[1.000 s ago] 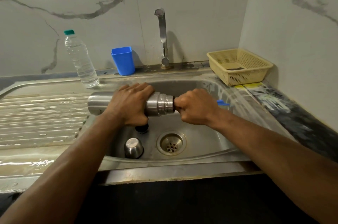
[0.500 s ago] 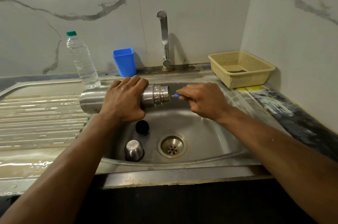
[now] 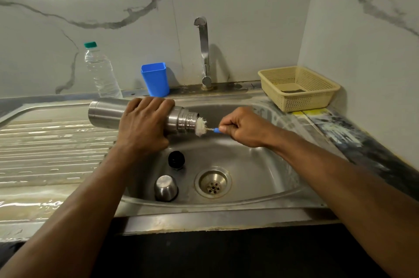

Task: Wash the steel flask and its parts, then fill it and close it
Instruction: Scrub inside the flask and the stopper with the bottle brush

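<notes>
My left hand (image 3: 142,128) grips the steel flask (image 3: 106,113) around its middle and holds it lying sideways over the sink, mouth pointing right. My right hand (image 3: 242,126) pinches the blue handle of a bottle brush (image 3: 201,127), whose white bristles show just at the flask's mouth. In the sink basin (image 3: 260,171) lie the flask's black stopper (image 3: 176,159) and its steel cup lid (image 3: 165,188), upside down.
The drain (image 3: 213,184) sits in the basin's middle, the tap (image 3: 204,50) rises behind it with no water running. A clear water bottle (image 3: 101,71) and a blue cup (image 3: 156,79) stand at the back. A yellow basket (image 3: 299,87) is at the right, a wet ribbed drainboard (image 3: 45,150) at the left.
My right hand has pulled away from the flask's mouth to the right, drawing the brush out until its white bristles show. The flask has risen a little.
</notes>
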